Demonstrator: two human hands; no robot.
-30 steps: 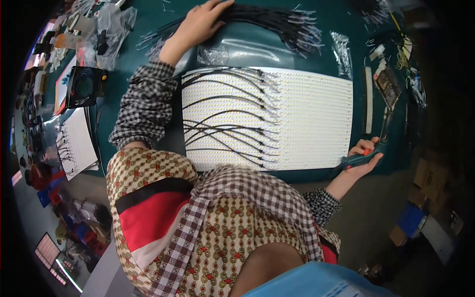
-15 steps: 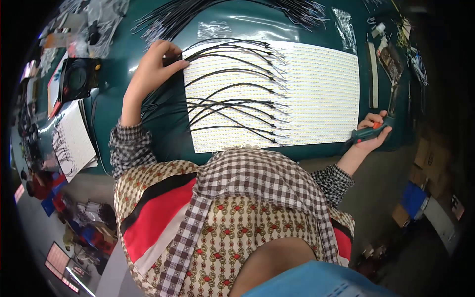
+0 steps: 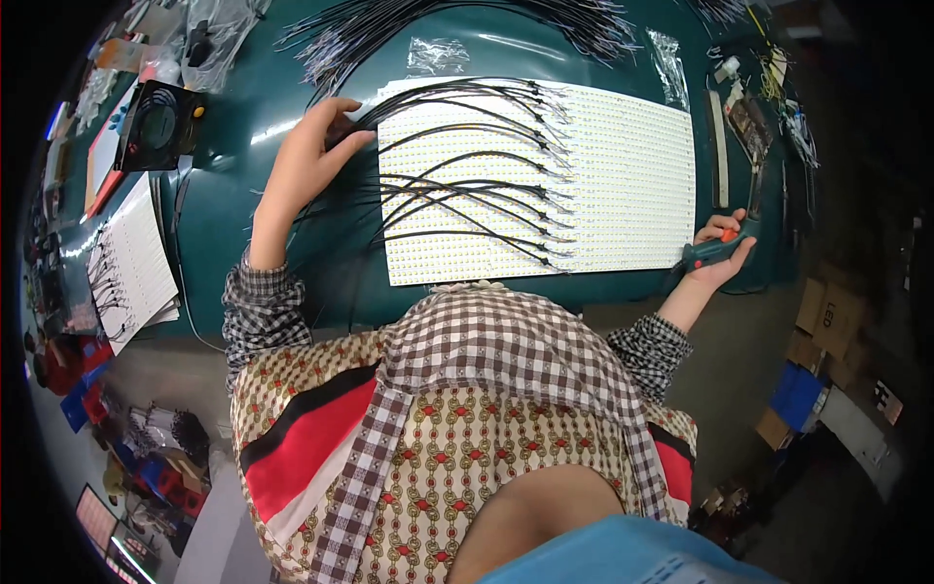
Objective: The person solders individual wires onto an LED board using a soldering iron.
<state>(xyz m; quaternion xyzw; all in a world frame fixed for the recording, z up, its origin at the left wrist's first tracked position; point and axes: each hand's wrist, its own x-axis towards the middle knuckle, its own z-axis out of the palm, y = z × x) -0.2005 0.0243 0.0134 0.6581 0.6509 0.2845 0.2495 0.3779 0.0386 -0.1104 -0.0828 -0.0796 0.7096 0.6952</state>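
A white LED circuit board sheet (image 3: 632,185) with rows of small pads lies before me. Several black cables (image 3: 467,185) arch over its left half, their thin stripped wire ends along the middle. At the board's upper left corner is my left hand (image 3: 316,151), thumb and index finger apart. Some cables run into the gap between them; its other fingers are partly hidden. My right hand (image 3: 718,255), right of the board, is closed round the green handle of a soldering iron (image 3: 708,255) with an orange trigger. The iron's tip points away from me.
A thick bundle of black cables (image 3: 467,24) lies at the far edge. On the left stand a black fan (image 3: 161,127) and a stack of white boards (image 3: 136,268). A pale bar (image 3: 718,146) and a worn metal holder (image 3: 749,122) lie at the right.
The view has shifted slightly, so the board and hands sit a little differently. My left thumb and index finger are a bit farther apart. My right hand keeps its grip on the soldering iron.
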